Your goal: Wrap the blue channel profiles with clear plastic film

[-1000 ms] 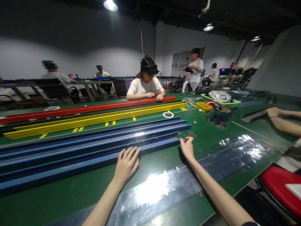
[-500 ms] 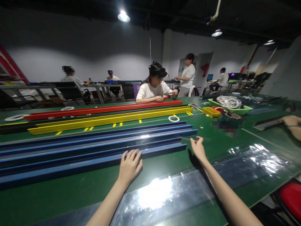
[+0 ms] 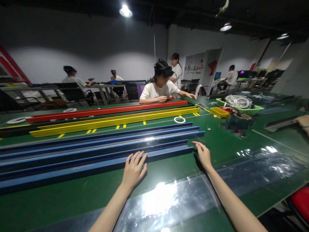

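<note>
Long blue channel rails lie side by side across the table. My left hand is open, its spread fingers lying over the top of the nearest rail. Just off that rail's right end is my right hand, its fingers loosely bent and pointing left. I see nothing held in it, and whether its fingertips touch the rail is unclear. A shiny sheet of clear film lies on the green table under my forearms.
Yellow rails and a red rail lie farther back. A white ring sits beyond the blue rails. Right of these are a yellow tray and a green basket. A co-worker sits opposite; another person's hand is far right.
My right hand has shifted slightly left, closer to the blue rail's end. My left hand stays on the rail. The seated co-worker's arm reaches farther right, and a standing person has moved left.
</note>
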Available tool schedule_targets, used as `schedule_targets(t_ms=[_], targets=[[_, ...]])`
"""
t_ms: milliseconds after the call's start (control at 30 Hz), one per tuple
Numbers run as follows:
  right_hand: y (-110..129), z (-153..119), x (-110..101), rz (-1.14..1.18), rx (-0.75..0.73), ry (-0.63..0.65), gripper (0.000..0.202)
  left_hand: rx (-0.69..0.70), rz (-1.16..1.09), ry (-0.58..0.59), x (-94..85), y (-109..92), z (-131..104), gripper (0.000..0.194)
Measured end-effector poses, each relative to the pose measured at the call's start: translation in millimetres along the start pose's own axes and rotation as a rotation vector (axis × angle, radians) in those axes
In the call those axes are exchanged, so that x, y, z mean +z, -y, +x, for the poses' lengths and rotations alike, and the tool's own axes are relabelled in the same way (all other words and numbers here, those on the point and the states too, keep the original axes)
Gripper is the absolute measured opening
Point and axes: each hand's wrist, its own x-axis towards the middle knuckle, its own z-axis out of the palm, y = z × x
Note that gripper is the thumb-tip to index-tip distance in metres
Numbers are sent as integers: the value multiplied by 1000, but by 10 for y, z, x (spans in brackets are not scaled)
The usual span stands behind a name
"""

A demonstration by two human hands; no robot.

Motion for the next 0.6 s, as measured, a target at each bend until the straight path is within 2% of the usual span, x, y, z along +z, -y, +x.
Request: schedule_targets(t_ms=[100, 300, 433, 533, 600], targets=[[-18, 7, 13, 21, 6, 22, 38, 7, -8, 25, 7, -7, 8, 35], [-173, 68, 10, 164, 199, -106, 46, -54, 29, 11, 19, -1, 1, 28], [-132, 48, -3, 175, 142, -15, 43, -107, 65, -16, 17, 14, -7, 29], [-74, 19, 10, 150, 71, 91, 39, -71, 50, -11, 18, 21, -12, 33], [-59, 9, 25, 139, 71, 98, 39, -34, 26, 8, 20, 17, -14, 34]])
